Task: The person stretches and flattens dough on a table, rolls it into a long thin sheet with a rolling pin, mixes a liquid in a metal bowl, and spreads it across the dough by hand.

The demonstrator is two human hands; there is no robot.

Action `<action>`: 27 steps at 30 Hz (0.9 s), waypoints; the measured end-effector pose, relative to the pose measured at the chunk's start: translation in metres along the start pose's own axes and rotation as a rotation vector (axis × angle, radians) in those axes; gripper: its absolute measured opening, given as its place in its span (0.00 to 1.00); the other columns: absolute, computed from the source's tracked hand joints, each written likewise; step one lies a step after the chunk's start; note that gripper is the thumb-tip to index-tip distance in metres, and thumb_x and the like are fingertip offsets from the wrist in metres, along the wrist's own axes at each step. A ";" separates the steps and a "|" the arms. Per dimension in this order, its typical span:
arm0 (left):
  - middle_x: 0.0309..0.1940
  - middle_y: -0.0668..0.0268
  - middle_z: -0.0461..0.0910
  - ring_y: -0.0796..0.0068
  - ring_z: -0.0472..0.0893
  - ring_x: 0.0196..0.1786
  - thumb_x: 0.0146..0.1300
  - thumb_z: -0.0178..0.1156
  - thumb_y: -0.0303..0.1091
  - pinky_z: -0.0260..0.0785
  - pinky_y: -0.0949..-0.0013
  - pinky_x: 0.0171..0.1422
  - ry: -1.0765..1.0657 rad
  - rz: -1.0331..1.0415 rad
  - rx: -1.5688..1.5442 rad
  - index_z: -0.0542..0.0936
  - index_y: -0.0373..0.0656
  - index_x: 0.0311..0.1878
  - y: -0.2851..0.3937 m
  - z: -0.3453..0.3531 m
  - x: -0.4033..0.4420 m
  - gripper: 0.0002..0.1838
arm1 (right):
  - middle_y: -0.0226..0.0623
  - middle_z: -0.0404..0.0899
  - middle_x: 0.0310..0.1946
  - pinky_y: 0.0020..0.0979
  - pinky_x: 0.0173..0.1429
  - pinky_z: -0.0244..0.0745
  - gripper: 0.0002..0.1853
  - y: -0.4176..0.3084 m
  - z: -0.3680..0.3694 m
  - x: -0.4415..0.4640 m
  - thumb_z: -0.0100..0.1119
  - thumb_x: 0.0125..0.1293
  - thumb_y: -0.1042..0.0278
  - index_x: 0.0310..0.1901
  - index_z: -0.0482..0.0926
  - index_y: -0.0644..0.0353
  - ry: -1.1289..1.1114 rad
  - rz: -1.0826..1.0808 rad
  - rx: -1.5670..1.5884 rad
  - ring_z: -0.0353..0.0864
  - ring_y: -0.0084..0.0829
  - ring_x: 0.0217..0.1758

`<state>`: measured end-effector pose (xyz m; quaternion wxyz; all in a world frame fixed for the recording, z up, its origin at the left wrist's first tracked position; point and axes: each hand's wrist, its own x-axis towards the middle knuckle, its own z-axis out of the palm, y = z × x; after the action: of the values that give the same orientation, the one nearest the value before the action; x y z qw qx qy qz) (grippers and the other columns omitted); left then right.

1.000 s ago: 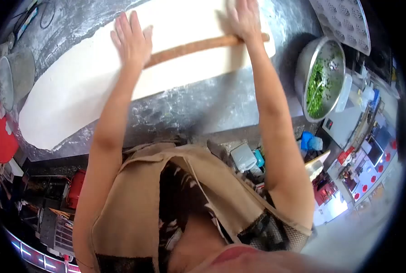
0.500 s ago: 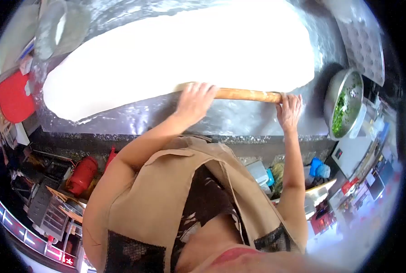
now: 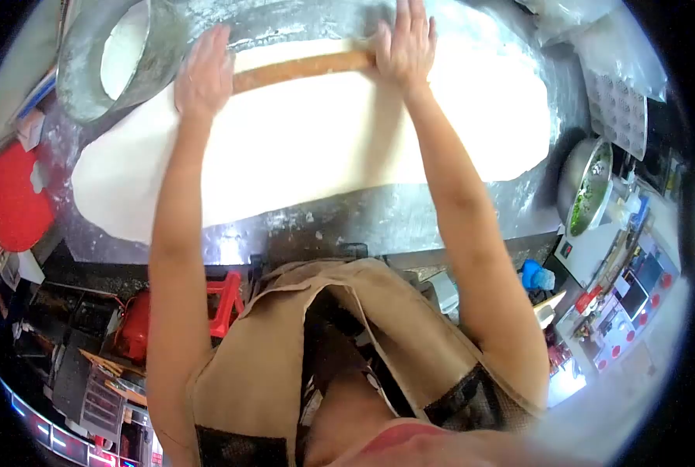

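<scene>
A large white sheet of dough (image 3: 308,148) is spread wide over the floured metal worktop (image 3: 316,230). Across its far part lies a wooden rolling pin (image 3: 304,71). My left hand (image 3: 205,74) rests flat over the pin's left end, fingers stretched forward. At the right end, my right hand (image 3: 406,47) presses with its palm, fingers straight and slightly apart. Both arms reach far out over the dough. The hands cover the two ends of the pin.
A metal bowl (image 3: 71,82) with something white inside stands at the back left. At the right edge is a steel bowl (image 3: 571,183) with chopped greens, near a dimpled tray (image 3: 618,109). A red board-like object (image 3: 12,198) lies left; a red stool (image 3: 225,303) stands below the worktop.
Both hands have moved from the dough's near edge to its far side, taking the rolling pin along. My left hand also shifted left, my right hand inward, and the fingers straightened.
</scene>
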<state>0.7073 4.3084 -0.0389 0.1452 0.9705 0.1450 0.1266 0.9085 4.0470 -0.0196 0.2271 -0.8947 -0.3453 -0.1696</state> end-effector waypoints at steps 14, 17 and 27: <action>0.63 0.60 0.72 0.59 0.72 0.63 0.64 0.55 0.38 0.59 0.53 0.68 -0.190 -0.130 0.018 0.72 0.49 0.64 0.062 -0.041 -0.134 0.24 | 0.53 0.63 0.65 0.51 0.73 0.49 0.28 0.009 -0.083 -0.148 0.52 0.64 0.52 0.62 0.69 0.57 -0.188 0.138 0.079 0.60 0.58 0.67; 0.61 0.60 0.73 0.56 0.70 0.64 0.69 0.50 0.39 0.56 0.55 0.70 -0.155 -0.285 -0.146 0.71 0.48 0.65 0.056 -0.050 -0.064 0.21 | 0.53 0.61 0.67 0.51 0.74 0.49 0.27 0.010 -0.081 -0.093 0.48 0.67 0.54 0.64 0.66 0.59 -0.239 0.302 0.189 0.57 0.55 0.70; 0.75 0.53 0.49 0.52 0.49 0.76 0.67 0.51 0.44 0.38 0.45 0.77 -0.075 -0.295 0.152 0.56 0.51 0.73 0.089 -0.014 -0.123 0.32 | 0.50 0.58 0.69 0.54 0.76 0.42 0.30 0.008 -0.062 -0.147 0.46 0.67 0.52 0.67 0.63 0.61 -0.257 0.085 0.013 0.51 0.53 0.74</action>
<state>0.6111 4.1913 -0.0232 0.0939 0.9509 0.2894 0.0561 0.8013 3.9293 -0.0373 0.1939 -0.9214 -0.3343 -0.0414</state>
